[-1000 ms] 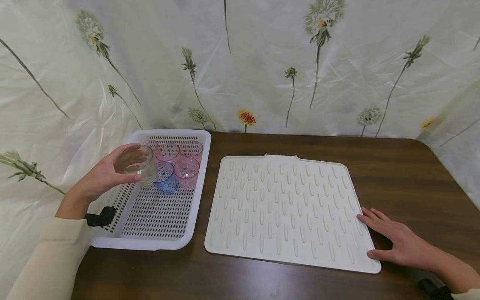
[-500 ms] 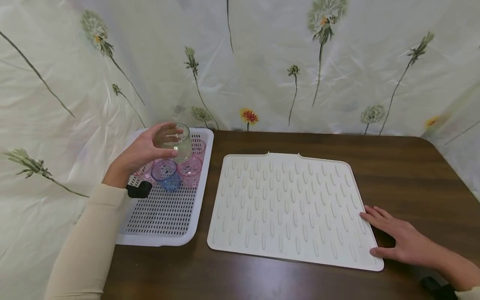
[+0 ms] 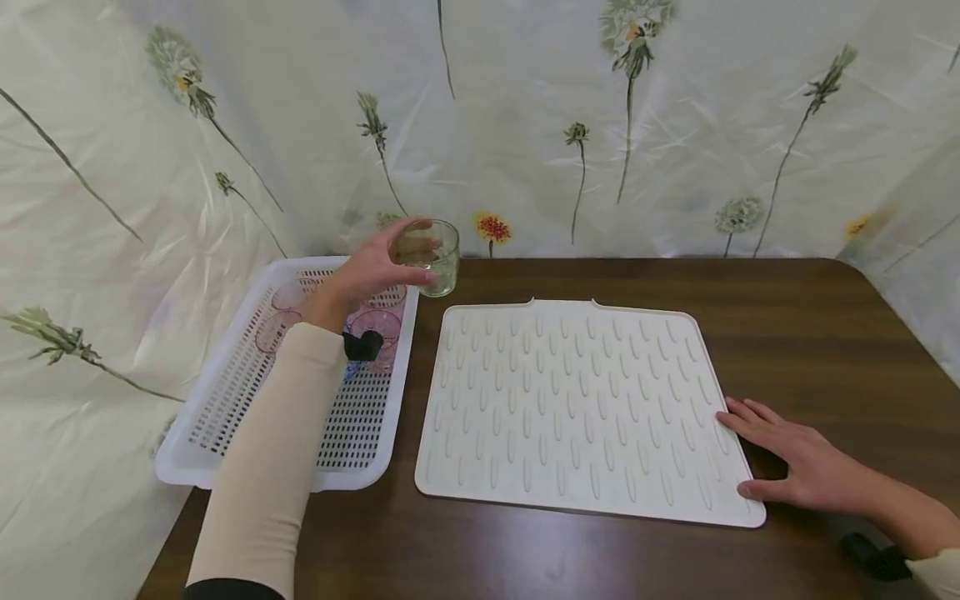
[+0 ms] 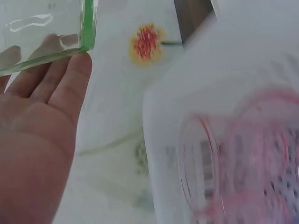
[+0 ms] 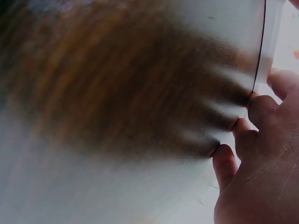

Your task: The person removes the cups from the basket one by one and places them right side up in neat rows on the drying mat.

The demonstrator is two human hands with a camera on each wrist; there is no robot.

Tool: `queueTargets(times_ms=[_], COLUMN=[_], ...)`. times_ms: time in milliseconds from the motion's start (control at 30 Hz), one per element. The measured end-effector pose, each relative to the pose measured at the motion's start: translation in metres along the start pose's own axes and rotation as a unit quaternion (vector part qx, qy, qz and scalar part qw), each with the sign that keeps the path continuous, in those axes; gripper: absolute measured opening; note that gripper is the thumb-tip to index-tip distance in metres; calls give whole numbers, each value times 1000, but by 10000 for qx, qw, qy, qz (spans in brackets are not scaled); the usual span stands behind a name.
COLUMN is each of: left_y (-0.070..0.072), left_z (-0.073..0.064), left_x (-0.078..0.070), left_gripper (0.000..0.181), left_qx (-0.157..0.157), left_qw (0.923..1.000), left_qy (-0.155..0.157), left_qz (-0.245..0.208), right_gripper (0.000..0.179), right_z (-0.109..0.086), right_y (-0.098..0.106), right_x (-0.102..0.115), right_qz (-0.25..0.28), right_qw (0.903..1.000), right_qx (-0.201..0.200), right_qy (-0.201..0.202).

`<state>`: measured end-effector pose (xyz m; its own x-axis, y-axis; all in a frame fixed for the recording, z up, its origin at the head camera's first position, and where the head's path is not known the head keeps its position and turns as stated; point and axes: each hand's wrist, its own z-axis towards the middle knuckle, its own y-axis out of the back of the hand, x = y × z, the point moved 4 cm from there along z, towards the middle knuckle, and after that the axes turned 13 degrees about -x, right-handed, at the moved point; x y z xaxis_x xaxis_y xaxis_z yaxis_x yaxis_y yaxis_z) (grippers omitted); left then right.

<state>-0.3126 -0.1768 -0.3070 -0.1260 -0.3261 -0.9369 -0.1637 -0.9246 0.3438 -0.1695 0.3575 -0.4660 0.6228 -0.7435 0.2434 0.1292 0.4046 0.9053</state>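
My left hand (image 3: 367, 271) grips a clear, greenish drinking glass (image 3: 444, 268) above the table's back edge, just right of the white basket (image 3: 401, 400). In the left wrist view the fingers curve round the glass (image 4: 42, 25). Pink-tinted glasses (image 3: 386, 321) and part of a blue one (image 3: 352, 369) stand in the basket, partly hidden by my left arm. The right hand (image 3: 806, 467) rests with fingers spread at the right edge of a white ribbed mat (image 3: 577, 408). Close up, the right fingertips touch the dark, glossy table surface (image 5: 117, 93).
The brown wooden table (image 3: 795, 333) extends around the mat. A flower-printed sheet (image 3: 525, 125) hangs right behind it and along the left side. The mat lies a short gap to the right of the basket.
My left hand has carried the greenish glass right and back, from over the basket past its right rim. The right hand stays at the mat's edge.
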Motion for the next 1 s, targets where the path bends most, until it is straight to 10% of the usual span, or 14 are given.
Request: queueTargets(times_ms=[433,1000], left_y=[-105,-193], left_z=[42,54], left_x=[-23,17], left_gripper=[71,69], left_qx=[543,459], left_qw=[9952,9944], left_qy=[-349,-157], left_qz=[-738,-937], right_gripper=[96,91], right_z=[-7,0], right_y=[0,4], right_x=[3,1], right_qz=[-49,295], right_qw=[9998,9992], right_qx=[-138,150], right_qy=[118,-238])
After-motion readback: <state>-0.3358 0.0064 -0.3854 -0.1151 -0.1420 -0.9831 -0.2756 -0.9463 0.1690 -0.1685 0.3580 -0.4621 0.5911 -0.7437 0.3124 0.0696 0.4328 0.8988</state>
